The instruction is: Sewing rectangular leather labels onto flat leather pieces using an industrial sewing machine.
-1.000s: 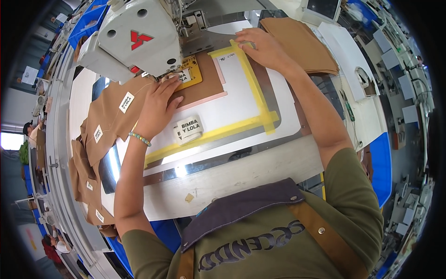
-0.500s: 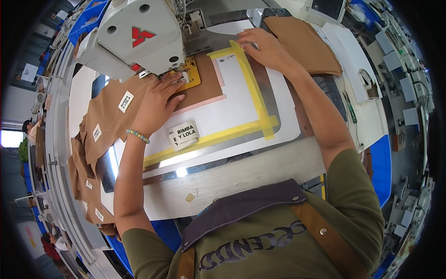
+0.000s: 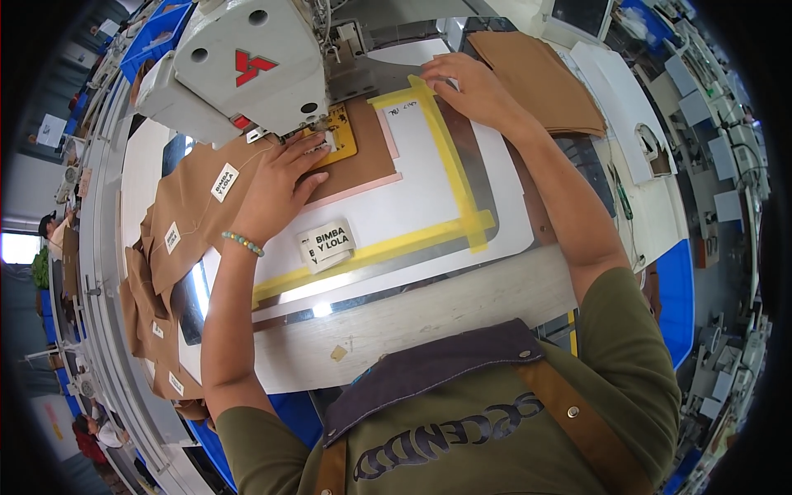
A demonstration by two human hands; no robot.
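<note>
A white sewing machine (image 3: 247, 70) stands at the far side of the desk (image 3: 429, 301). Under its head lies a brown fabric piece (image 3: 206, 206), which the left hand (image 3: 276, 186) presses flat, fingers spread. Right of the machine, the right hand (image 3: 470, 87) rests fingers-down on a yellow-taped template (image 3: 437, 177). Just nearer the person than the machine lies a small white label (image 3: 327, 245).

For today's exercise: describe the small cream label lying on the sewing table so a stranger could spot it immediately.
Start at the white sewing machine, then drop to the white board edged with yellow tape. The cream label lies just inside the near tape, beside the left hand's wrist; unlike the stickers, it sits off the fabric.
</note>
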